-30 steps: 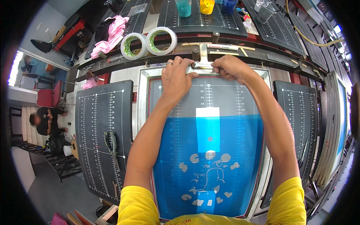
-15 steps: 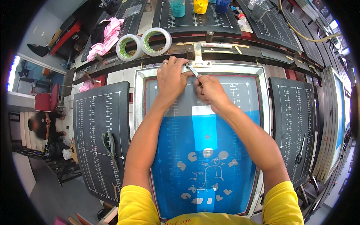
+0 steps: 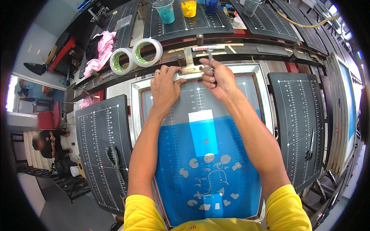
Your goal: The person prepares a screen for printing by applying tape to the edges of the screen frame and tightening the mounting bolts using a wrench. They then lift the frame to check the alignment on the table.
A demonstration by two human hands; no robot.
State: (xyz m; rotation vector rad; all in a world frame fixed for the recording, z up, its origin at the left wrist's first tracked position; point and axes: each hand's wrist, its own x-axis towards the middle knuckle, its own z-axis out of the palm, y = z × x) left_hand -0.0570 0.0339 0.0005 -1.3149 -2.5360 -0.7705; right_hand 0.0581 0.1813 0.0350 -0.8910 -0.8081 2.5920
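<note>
A silkscreen frame (image 3: 135, 100) with a pale metal border and blue mesh lies in front of me; cut-out letter shapes and a scooter design show in the mesh. My left hand (image 3: 165, 86) is closed over its far bar, fingers on top and thumb on the inner side, beside a metal bracket (image 3: 189, 61). Just right of that bracket, my right hand (image 3: 220, 80) is wrapped round a wrench (image 3: 210, 56). The wrench is raised off the bracket, its head pointing away and somewhat blurred; the fingers hide its lower part.
Two clear tape rolls (image 3: 147, 54) stand on the far rail, near a marker (image 3: 208, 48). Cups of paint (image 3: 165, 12) sit on the far platen. Pliers (image 3: 114, 159) lie on the left platen, scissors (image 3: 310, 148) on the right one. A person (image 3: 52, 144) sits at far left.
My right hand has lifted the wrench away from the bracket's bolt area, up and to the right. My left hand has drawn slightly back from the bolt onto the frame's bar. The view has shifted slightly.
</note>
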